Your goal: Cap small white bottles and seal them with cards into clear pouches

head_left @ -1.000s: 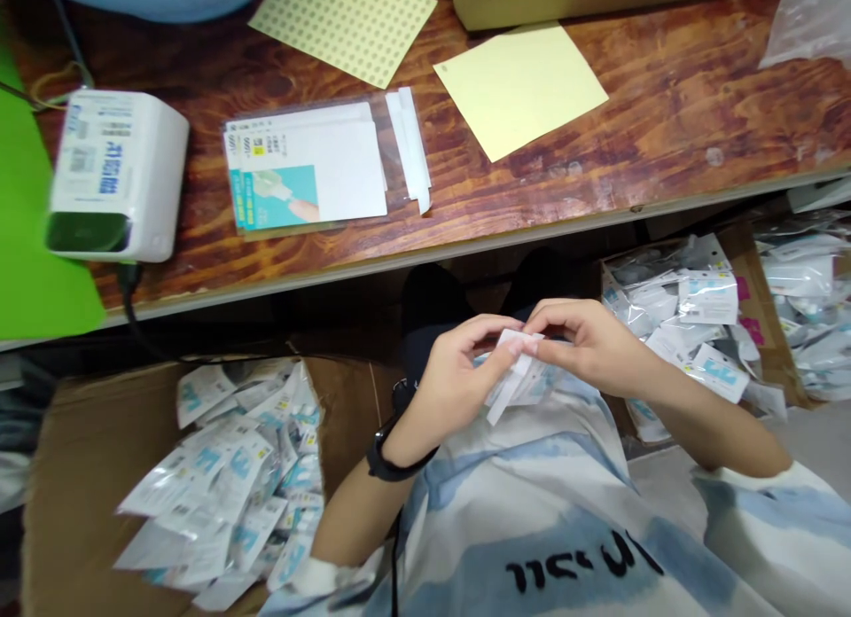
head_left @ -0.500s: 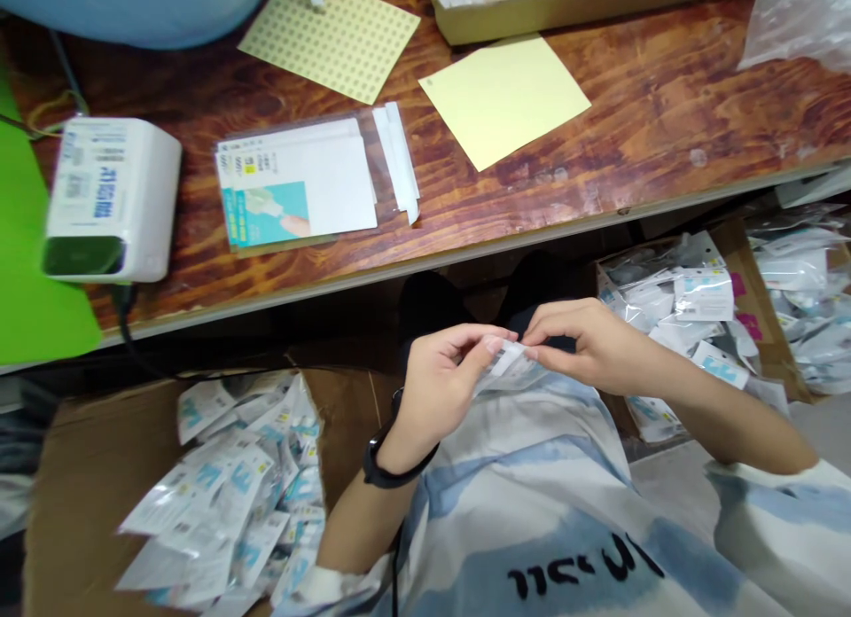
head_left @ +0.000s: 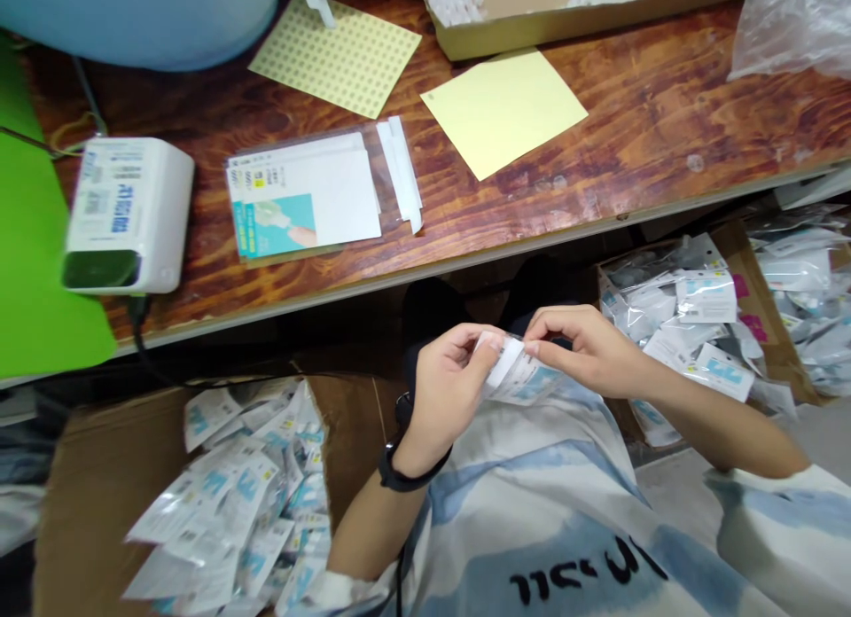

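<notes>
Above my lap, a clear plastic packet [head_left: 525, 379] with a white and blue printed card is held between both hands. My left hand [head_left: 454, 382] pinches its left side, thumb on top near a white strip. At its upper edge, the fingers of my right hand [head_left: 577, 344] are pinched together on the packet's corner. What lies under the fingertips is too small to make out. On the table ahead, flat clear bags with printed cards [head_left: 346, 187] lie beside folded white strips [head_left: 400, 174].
A cardboard box of filled packets [head_left: 93, 511] stands at lower left; another box of packets [head_left: 706, 296] is at right. The table carries a white device [head_left: 129, 214] with a cable, a yellow dotted sticker sheet [head_left: 346, 58], a plain yellow sheet [head_left: 505, 112] and a shallow carton [head_left: 585, 23].
The packet has tilted so more of its printed face shows. Both hands have shifted slightly and keep hold of it. The whole view has moved a little.
</notes>
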The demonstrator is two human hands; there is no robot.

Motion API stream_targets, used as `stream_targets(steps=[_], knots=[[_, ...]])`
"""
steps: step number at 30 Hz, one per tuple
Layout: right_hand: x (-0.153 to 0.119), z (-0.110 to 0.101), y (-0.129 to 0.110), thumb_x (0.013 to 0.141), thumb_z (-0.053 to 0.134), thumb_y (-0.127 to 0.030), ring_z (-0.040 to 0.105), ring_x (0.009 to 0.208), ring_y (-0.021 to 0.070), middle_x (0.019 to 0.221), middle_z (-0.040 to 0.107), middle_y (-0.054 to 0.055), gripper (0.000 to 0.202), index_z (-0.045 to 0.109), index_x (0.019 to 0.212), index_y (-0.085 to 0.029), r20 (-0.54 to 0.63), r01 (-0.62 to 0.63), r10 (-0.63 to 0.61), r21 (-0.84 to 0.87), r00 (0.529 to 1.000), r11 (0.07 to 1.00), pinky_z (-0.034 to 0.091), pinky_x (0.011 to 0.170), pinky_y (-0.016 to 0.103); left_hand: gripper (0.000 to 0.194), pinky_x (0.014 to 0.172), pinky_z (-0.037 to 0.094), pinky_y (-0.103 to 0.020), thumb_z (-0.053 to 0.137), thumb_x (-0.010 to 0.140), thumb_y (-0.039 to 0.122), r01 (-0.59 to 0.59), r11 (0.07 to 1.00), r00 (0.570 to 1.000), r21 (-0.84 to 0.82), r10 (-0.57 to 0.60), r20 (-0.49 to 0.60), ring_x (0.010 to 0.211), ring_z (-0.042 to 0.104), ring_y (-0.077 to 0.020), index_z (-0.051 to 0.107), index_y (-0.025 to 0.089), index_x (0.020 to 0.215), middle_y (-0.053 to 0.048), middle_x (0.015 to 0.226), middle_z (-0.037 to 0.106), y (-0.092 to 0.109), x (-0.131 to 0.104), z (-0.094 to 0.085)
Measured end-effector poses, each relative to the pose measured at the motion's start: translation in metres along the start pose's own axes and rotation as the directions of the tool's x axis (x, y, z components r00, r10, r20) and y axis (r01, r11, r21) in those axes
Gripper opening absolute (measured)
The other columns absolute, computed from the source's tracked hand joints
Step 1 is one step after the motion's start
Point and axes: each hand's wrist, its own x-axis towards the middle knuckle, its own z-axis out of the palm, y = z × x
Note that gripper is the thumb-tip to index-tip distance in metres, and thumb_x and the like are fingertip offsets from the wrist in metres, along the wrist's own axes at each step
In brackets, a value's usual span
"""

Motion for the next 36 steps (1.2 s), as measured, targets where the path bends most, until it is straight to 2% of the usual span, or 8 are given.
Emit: stream_targets(steps=[5, 13, 18, 22, 26, 28, 31, 36], knots=[[0.002, 0.0, -0.002, 0.087, 0.06, -0.028, 0.06, 0.07, 0.0141, 0.076, 0.067, 0.003, 0.016, 0.066, 0.076, -0.017, 0.003, 0.035, -0.035, 0.01, 0.999, 0.999, 0.046, 0.066, 0.026, 0.018, 0.065, 0.05, -0.025, 0.067, 0.08, 0.034, 0.001, 0.998, 0.998, -0.055, -0.004, -0.063, 0.068, 0.061, -0.0138, 0.068, 0.016, 0.077, -0.003, 0.076, 0.07, -0.008, 0.0, 0.008], [0.006, 0.005, 0.005, 0.081, 0.07, -0.043, 0.057, 0.062, 0.0132, 0.065, 0.063, 0.001, 0.031, 0.063, 0.064, -0.017, -0.064, -0.081, 0.089, 0.115, 0.994, 0.99, 0.043, 0.059, 0.026, 0.02, 0.063, 0.048, -0.025, 0.067, 0.081, 0.036, -0.019, 0.999, 0.997, -0.03, 0.017, -0.073, 0.067, 0.061, -0.0138, 0.068, 0.016, 0.078, -0.003, 0.076, 0.07, -0.011, -0.004, 0.012], [0.004, 0.003, 0.006, 0.08, 0.071, -0.045, 0.058, 0.066, 0.0145, 0.07, 0.065, 0.002, 0.031, 0.065, 0.067, -0.017, 0.024, -0.09, 0.088, 0.166, 0.996, 0.982, 0.046, 0.063, 0.027, 0.02, 0.062, 0.048, -0.024, 0.07, 0.079, 0.036, 0.036, 0.993, 0.999, -0.109, -0.035, 0.016, 0.066, 0.061, -0.0134, 0.069, 0.016, 0.077, -0.003, 0.075, 0.07, -0.014, -0.007, 0.009], [0.001, 0.002, 0.006, 0.079, 0.073, -0.046, 0.056, 0.065, 0.0136, 0.068, 0.064, 0.001, 0.033, 0.063, 0.066, -0.017, 0.047, -0.115, 0.109, 0.16, 0.993, 0.98, 0.044, 0.062, 0.027, 0.019, 0.065, 0.049, -0.024, 0.069, 0.081, 0.035, 0.036, 0.996, 0.995, -0.077, -0.029, 0.093, 0.07, 0.063, -0.0144, 0.069, 0.016, 0.08, -0.004, 0.079, 0.071, -0.012, -0.007, 0.003], [-0.002, 0.004, 0.008, 0.078, 0.074, -0.046, 0.055, 0.065, 0.013, 0.068, 0.062, 0.001, 0.033, 0.062, 0.066, -0.017, 0.051, -0.131, 0.124, 0.177, 0.991, 0.975, 0.043, 0.061, 0.026, 0.021, 0.068, 0.05, -0.025, 0.069, 0.082, 0.035, 0.038, 0.999, 0.958, -0.01, -0.034, 0.284, 0.077, 0.065, -0.0163, 0.072, 0.017, 0.09, -0.006, 0.087, 0.073, -0.005, -0.003, -0.007], [-0.003, 0.004, 0.008, 0.078, 0.074, -0.045, 0.054, 0.065, 0.0129, 0.068, 0.062, 0.001, 0.033, 0.061, 0.066, -0.017, 0.049, -0.132, 0.125, 0.187, 0.991, 0.973, 0.043, 0.06, 0.026, 0.021, 0.07, 0.05, -0.025, 0.07, 0.082, 0.035, 0.015, 0.999, 0.943, 0.042, -0.028, 0.333, 0.079, 0.065, -0.0173, 0.074, 0.017, 0.091, -0.006, 0.088, 0.074, -0.003, -0.001, -0.01], [-0.003, 0.006, 0.008, 0.08, 0.071, -0.04, 0.055, 0.066, 0.0129, 0.069, 0.062, 0.001, 0.028, 0.061, 0.068, -0.017, 0.03, -0.11, 0.106, 0.189, 0.994, 0.976, 0.043, 0.062, 0.026, 0.019, 0.067, 0.049, -0.025, 0.069, 0.082, 0.034, -0.014, 0.997, 0.963, 0.075, -0.007, 0.271, 0.073, 0.064, -0.0166, 0.074, 0.016, 0.083, -0.005, 0.081, 0.073, -0.004, 0.0, -0.008], [-0.004, 0.008, 0.008, 0.084, 0.061, -0.028, 0.055, 0.064, 0.0118, 0.069, 0.063, 0.001, 0.018, 0.061, 0.07, -0.016, -0.023, -0.074, 0.075, 0.058, 0.997, 0.996, 0.041, 0.059, 0.024, 0.017, 0.061, 0.048, -0.024, 0.07, 0.079, 0.033, 0.049, 0.999, 0.988, -0.011, -0.047, 0.149, 0.065, 0.061, -0.0142, 0.072, 0.016, 0.08, -0.003, 0.075, 0.072, -0.014, -0.001, 0.002]])
